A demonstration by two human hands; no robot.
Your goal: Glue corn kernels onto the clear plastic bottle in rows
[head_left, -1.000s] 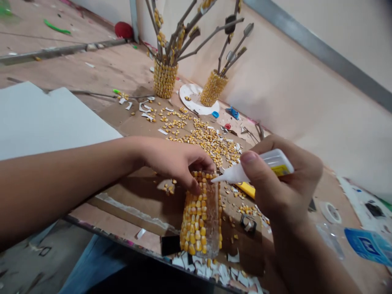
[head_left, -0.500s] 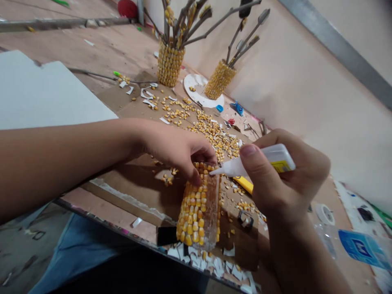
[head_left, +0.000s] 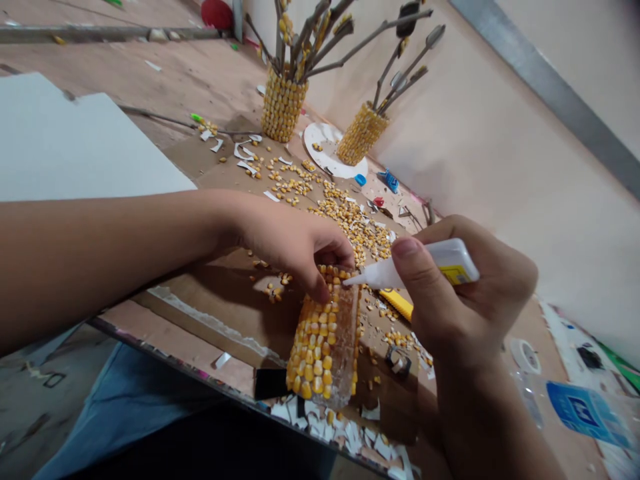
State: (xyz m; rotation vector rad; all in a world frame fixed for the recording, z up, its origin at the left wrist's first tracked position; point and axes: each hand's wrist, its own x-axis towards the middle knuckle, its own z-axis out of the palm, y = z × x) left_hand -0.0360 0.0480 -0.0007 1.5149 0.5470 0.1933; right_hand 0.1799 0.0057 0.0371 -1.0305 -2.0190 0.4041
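Observation:
A clear plastic cylinder (head_left: 345,353) lies near the table's front edge, partly covered with rows of corn kernels (head_left: 313,347); a bare strip runs along its length. My left hand (head_left: 295,250) grips its far end, the thumb on the kernels and the other fingers partly hidden behind the rim. In my right hand (head_left: 465,300) is a white glue bottle (head_left: 430,263) with a yellow label, tilted so that its nozzle points at the bare strip near the far end. The tip appears to touch the plastic or hang just over it.
Loose kernels (head_left: 350,217) cover the cardboard beyond my hands. Two corn-covered pots (head_left: 283,107) with twigs stand by the wall, one on a white disc (head_left: 320,160). A yellow cutter (head_left: 397,303), a water bottle (head_left: 580,407) and a tape roll (head_left: 525,355) lie rightward. Paper scraps (head_left: 345,427) line the front edge.
The camera view has shifted slightly. Both hands keep their holds, and the nozzle stays at nearly the same spot on the bare strip.

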